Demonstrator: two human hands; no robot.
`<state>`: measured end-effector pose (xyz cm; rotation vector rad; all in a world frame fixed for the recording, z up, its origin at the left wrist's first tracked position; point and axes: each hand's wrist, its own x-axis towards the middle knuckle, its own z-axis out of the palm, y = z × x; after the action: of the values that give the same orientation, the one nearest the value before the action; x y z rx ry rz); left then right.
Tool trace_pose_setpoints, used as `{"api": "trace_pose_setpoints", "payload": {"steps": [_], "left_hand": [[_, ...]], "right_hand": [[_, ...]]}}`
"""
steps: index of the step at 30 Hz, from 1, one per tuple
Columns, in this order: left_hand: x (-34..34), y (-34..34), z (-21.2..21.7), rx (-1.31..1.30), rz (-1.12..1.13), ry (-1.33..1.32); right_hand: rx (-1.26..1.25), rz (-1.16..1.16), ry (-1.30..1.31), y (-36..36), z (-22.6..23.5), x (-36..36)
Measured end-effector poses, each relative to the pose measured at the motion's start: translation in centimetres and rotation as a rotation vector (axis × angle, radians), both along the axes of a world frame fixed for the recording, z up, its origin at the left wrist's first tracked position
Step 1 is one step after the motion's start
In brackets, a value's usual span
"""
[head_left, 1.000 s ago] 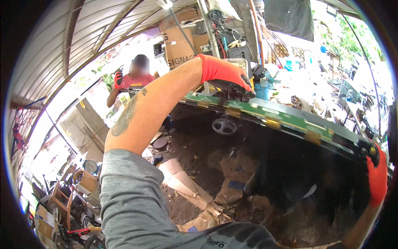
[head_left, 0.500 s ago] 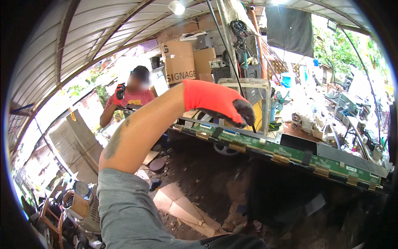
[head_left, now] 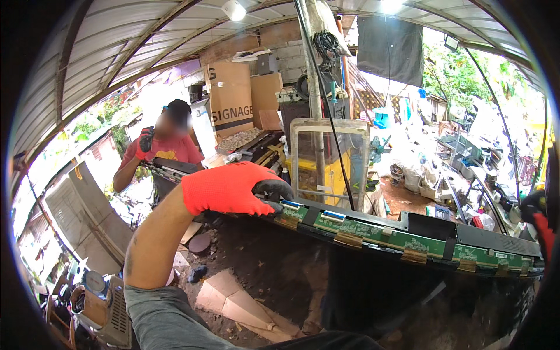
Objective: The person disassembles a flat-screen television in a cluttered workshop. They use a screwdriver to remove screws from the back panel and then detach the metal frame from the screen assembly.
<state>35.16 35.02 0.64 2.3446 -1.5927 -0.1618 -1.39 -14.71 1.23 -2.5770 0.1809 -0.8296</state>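
A long flat screen panel (head_left: 373,286) stands in front of me, its dark face below and its top edge running to the right. Along that edge lies a green circuit board strip (head_left: 391,236) with amber tape tabs, black tape and blue-white connectors. My left hand (head_left: 233,189), in a red glove with dark fingertips, is closed over the edge near the strip's left part, thumb and fingers bent round it. At the right rim, my right hand (head_left: 543,224), in a red and black glove, is partly cut off beside the panel's right end; its fingers do not show clearly.
A co-worker in a red shirt (head_left: 188,149) stands at the far left by a dark strip-edged piece (head_left: 169,167). Beyond the panel are a framed clear sheet (head_left: 303,157), a post with coiled cable (head_left: 326,49) and cardboard boxes (head_left: 230,96). Flattened cardboard (head_left: 233,297) lies on the ground.
My left hand has moved left and down along the panel edge, uncovering more of the board strip. My right hand has come into view at the right rim. The view has shifted right.
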Motion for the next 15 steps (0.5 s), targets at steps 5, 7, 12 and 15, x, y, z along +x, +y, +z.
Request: {"api": "trace_pose_setpoints", "payload": {"steps": [5, 7, 12, 15], "left_hand": [[-0.8, 0.5, 1.0, 0.127, 0.19, 0.093], [-0.4, 0.5, 0.9, 0.085, 0.123, 0.041], [0.4, -0.2, 0.6, 0.052, 0.085, 0.053], [0.2, -0.1, 0.6, 0.036, 0.089, 0.058]], "right_hand": [[-0.053, 0.322, 0.395, 14.3, 3.1, 15.6], [-0.101, 0.387, 0.489, 16.9, 3.8, 18.9], [0.014, 0.814, 0.606, 16.8, 0.5, 27.1], [0.075, 0.75, 0.737, 17.8, -0.2, 28.5]]}}
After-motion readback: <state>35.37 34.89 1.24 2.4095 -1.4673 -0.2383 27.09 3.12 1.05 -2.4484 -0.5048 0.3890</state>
